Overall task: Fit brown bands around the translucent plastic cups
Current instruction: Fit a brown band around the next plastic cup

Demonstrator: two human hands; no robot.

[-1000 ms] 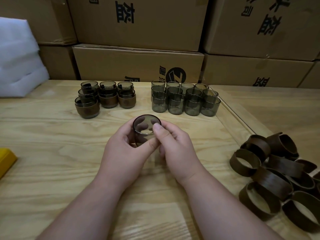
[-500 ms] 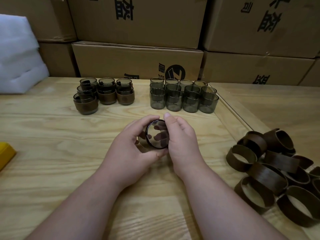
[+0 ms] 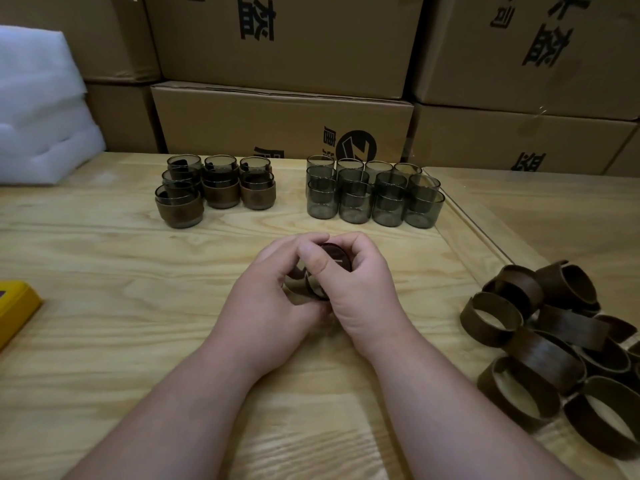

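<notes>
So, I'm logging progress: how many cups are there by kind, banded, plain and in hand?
Banded cups: 7
Plain cups: 12
Cup gripped by left hand and right hand: 1
Total: 20

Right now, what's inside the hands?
Left hand and right hand grip a translucent cup with a brown band on it; fingers cover how far it's seated.

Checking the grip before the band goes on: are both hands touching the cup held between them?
Touching. The head view shows the left hand and the right hand with fingers curled round the translucent cup, no gap visible.
</notes>
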